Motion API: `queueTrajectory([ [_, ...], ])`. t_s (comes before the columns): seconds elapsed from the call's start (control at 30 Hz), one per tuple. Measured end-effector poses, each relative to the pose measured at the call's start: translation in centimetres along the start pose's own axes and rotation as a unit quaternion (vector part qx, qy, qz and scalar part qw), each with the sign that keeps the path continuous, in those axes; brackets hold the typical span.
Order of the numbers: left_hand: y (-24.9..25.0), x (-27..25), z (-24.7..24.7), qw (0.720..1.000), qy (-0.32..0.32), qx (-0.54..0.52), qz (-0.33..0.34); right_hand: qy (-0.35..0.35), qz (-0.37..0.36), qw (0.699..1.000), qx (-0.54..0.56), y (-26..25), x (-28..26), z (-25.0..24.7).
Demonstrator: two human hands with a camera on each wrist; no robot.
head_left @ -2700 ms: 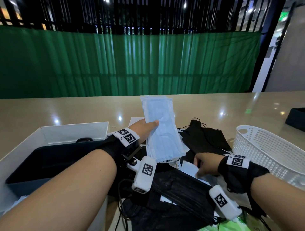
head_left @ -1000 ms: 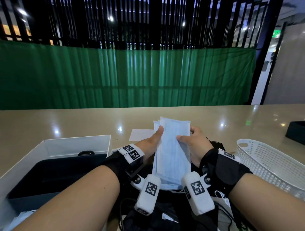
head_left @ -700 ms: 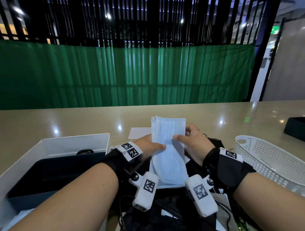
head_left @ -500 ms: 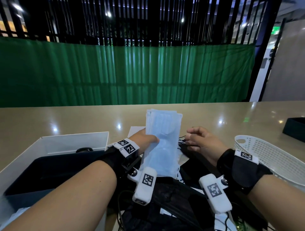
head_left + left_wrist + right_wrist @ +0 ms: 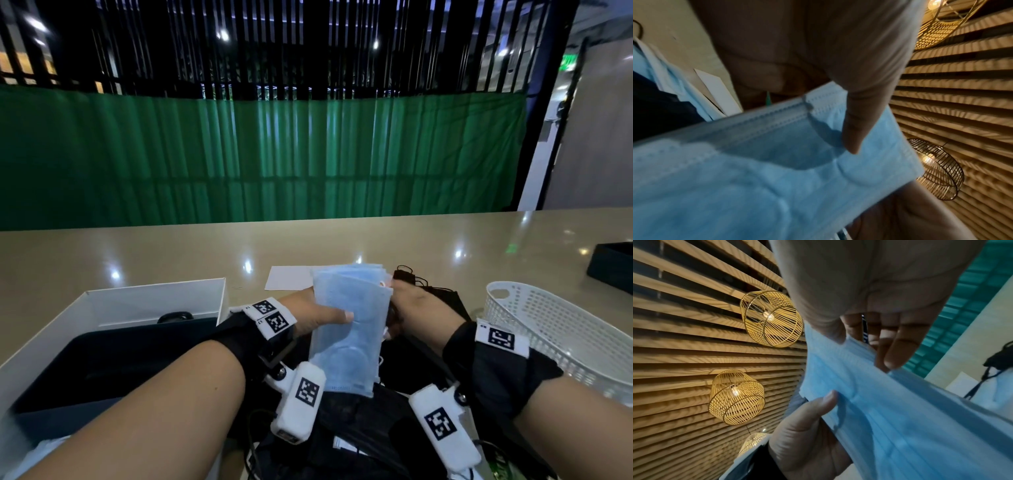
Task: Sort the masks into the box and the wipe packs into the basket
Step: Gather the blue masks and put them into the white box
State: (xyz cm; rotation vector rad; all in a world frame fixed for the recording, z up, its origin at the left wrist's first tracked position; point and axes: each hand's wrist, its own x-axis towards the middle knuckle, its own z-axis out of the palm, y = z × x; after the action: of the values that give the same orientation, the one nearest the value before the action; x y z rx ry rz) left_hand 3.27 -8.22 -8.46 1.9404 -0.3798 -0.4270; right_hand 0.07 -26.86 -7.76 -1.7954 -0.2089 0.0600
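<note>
My left hand [image 5: 320,317] grips a stack of light blue masks [image 5: 349,329] upright above the table, thumb across the front. In the left wrist view that thumb [image 5: 853,133] presses on the blue masks [image 5: 760,170]. My right hand [image 5: 416,310] is at the stack's right edge; the right wrist view shows the blue masks [image 5: 890,410] pinched between its thumb and fingers [image 5: 892,350]. The white box [image 5: 150,301] with a dark inside stands at left. The white perforated basket [image 5: 555,329] stands at right. Black masks [image 5: 363,421] lie under my wrists. No wipe pack is clearly visible.
More black masks [image 5: 442,294] lie behind my right hand, and a white paper sheet [image 5: 289,277] lies beyond the stack. A dark box [image 5: 613,265] sits at the far right table edge. A green curtain hangs behind the beige table [image 5: 137,253].
Half a second ago my right hand was off to the right of the stack; now it has come back and taken hold of the stack's right edge. My left hand kept holding the masks.
</note>
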Motion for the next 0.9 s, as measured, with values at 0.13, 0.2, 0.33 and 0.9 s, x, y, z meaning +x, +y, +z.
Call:
queueTrajectory([
  [0.13,0.2,-0.4,0.1,0.998,0.011,0.053,-0.010,-0.006,0.006,0.998,-0.058,0.9,-0.8,-0.2],
  [0.2,0.5,-0.6,0.1,0.997,0.024,0.079,-0.004,-0.009,-0.037,0.993,-0.116,0.9,-1.1,-0.4],
  [0.33,0.5,-0.5,0.0,0.998,0.022,0.065,0.002,0.064,-0.115,0.980,-0.152,1.8,-0.1,-1.2],
  [0.9,-0.1,-0.2,0.2,0.997,-0.043,0.063,0.023,0.036,-0.254,0.872,-0.417,-0.4,-0.2,-1.2],
])
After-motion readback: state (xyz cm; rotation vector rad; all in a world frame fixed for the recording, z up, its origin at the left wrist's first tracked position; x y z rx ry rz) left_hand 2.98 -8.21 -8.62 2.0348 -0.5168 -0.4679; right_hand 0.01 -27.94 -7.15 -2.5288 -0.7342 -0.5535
